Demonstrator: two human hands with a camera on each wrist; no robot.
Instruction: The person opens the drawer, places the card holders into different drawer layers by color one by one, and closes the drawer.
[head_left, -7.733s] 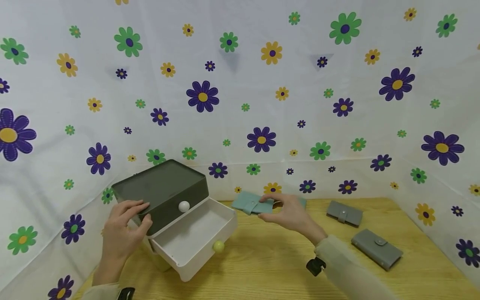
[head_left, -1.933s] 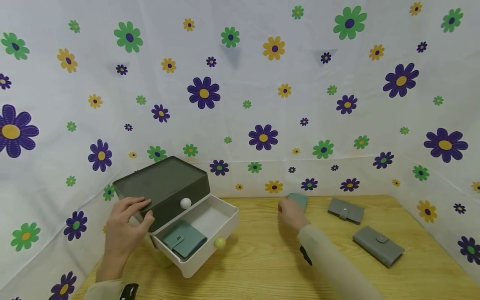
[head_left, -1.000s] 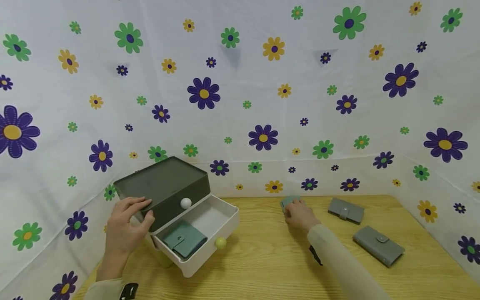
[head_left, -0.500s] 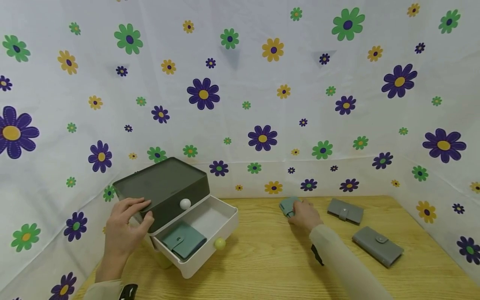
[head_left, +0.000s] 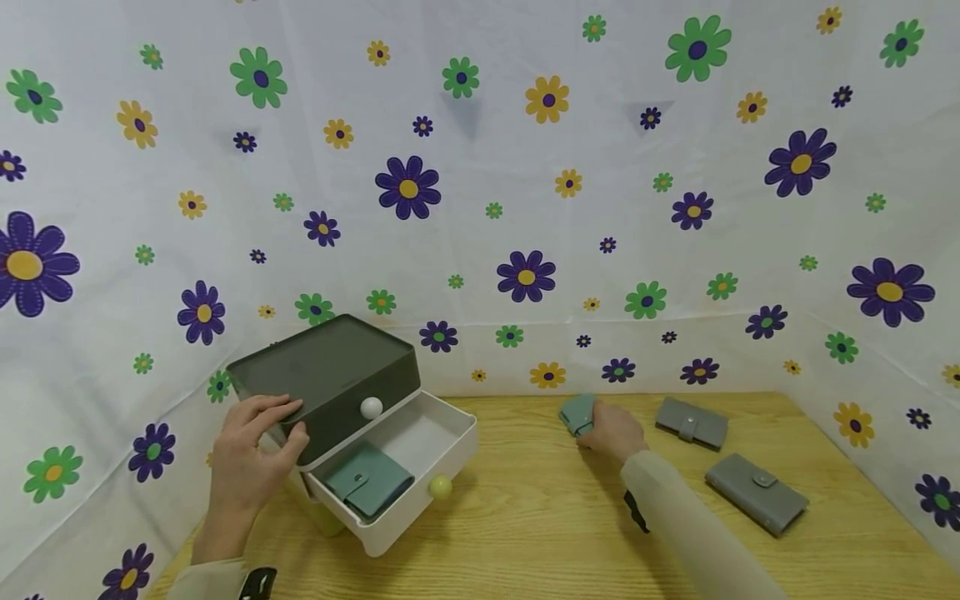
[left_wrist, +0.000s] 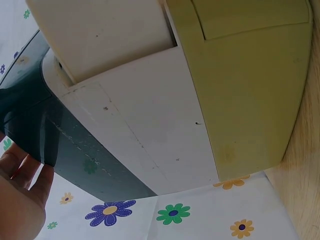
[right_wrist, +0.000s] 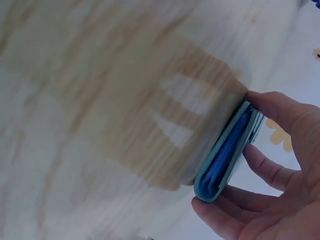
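Note:
My left hand [head_left: 251, 467] grips the near left corner of a small drawer box [head_left: 322, 371], fingers on its dark green top and thumb at the front; in the left wrist view the fingertips [left_wrist: 45, 177] touch its dark upper part. The box's white drawer [head_left: 442, 442] is pulled out, with a teal snap wallet [head_left: 371, 479] lying in its left part. At the back of the table, my right hand [head_left: 617, 431] holds a second teal wallet [head_left: 577, 413] by its edges. In the right wrist view, this wallet [right_wrist: 225, 155] stands on edge between thumb and fingers, its blue inside showing.
Two grey snap wallets lie to the right: a smaller one [head_left: 692, 422] near the back and a longer one [head_left: 757, 493] closer. A yellow-green knob [head_left: 440, 487] sticks out from the drawer front. Flowered white cloth [head_left: 480, 167] walls the wooden table [head_left: 510, 517].
The first teal wallet, in my right hand earlier, now lies in the drawer. My right hand has moved to the second teal wallet, which has shifted slightly left. My left hand stays put.

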